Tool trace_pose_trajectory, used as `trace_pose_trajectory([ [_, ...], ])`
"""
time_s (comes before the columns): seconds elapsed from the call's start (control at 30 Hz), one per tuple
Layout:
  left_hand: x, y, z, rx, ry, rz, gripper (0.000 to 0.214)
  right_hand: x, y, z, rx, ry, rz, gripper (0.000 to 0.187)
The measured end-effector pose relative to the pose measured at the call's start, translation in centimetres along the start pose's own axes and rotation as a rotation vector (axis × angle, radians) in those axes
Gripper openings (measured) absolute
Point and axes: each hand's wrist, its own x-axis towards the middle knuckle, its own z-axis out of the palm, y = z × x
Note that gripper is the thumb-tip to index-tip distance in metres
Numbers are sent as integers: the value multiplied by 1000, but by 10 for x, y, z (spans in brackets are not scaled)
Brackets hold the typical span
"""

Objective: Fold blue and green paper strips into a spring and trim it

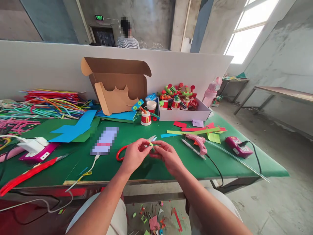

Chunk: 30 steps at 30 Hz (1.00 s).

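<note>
My left hand [135, 154] and my right hand [169, 156] meet above the front middle of the green table. Between their pinched fingertips is a small yellow-green paper strip [151, 143], with something dark green and coiled below it, partly hidden by the fingers. Red-handled scissors [119, 153] lie just behind and left of my left hand, their blades showing past the fingertips. Farther back stands a red and white paper cup figure [146, 118] with coiled arms and a blue head piece. A pink glue gun [198, 142] rests to the right of my right hand.
An open cardboard box [119, 85] and a white box of cup figures [184, 115] stand at the back. Pipe cleaners [49, 104] are heaped left, near a phone [104, 142]. Coloured paper strips [195, 131], a clear rod [239, 162] and a power strip [238, 147] lie right.
</note>
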Motion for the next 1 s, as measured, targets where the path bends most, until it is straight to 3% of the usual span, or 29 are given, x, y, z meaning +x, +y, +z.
trace_pose_trajectory([
  [0.27,0,0,0,-80,5,75,19,2,-9,-1,-171,32,-103,30],
  [0.53,-5,3,2,301,130,319,10,4,-3,6,-394,169,-310,30],
  [0.63,-5,2,2,289,134,293,7,7,-1,3,-284,136,-232,29],
  [0.83,-2,-4,-1,25,51,131,17,5,-9,-3,-67,84,-65,33],
  [1.0,0,-4,-2,-82,12,95,19,3,-13,-6,31,12,31,33],
])
